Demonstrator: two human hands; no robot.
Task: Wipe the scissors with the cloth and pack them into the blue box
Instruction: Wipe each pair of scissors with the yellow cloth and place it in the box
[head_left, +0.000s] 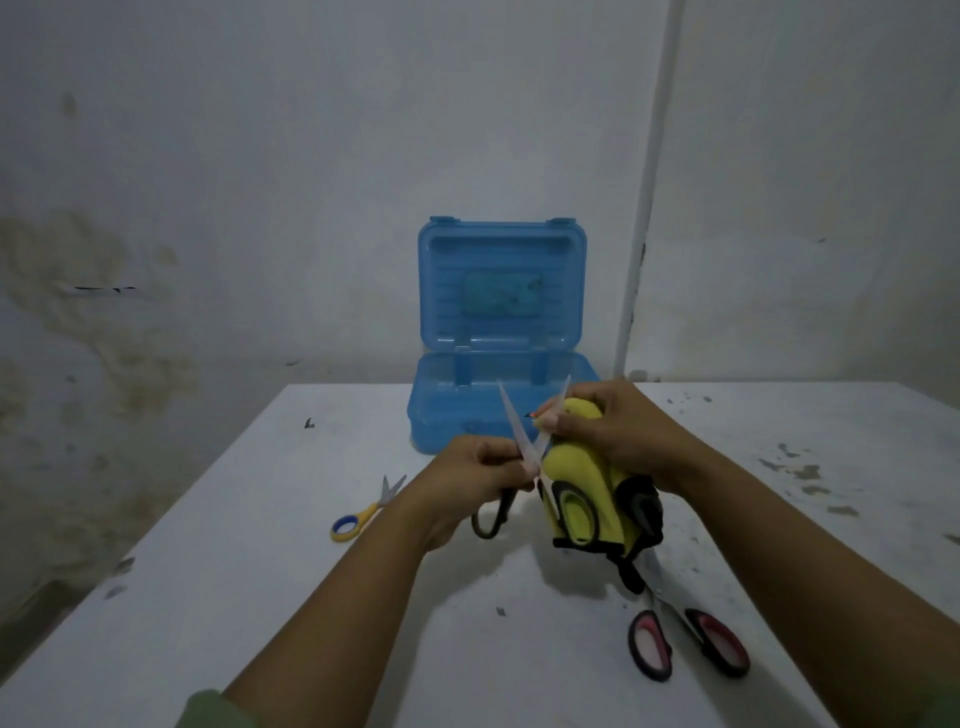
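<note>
Open scissors (524, 441) between my hands, before blue box (501, 332). Left hand (478, 478) grips handles; right hand (623, 431) pinches yellow cloth (576, 467) on blade.

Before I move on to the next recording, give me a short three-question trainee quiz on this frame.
1. True or false: the blue box stands open on the table.
2. Which hand holds the yellow cloth? A) left B) right C) neither
3. Fill in: besides the open scissors being wiped, ___ other pairs lie on the table.

Key
1. True; its lid is raised toward the wall.
2. B; the right hand presses the cloth to a blade, while the left hand grips the scissors below the blades.
3. Two: the yellow-handled scissors at left and the pink-and-black-handled scissors at right.
</note>
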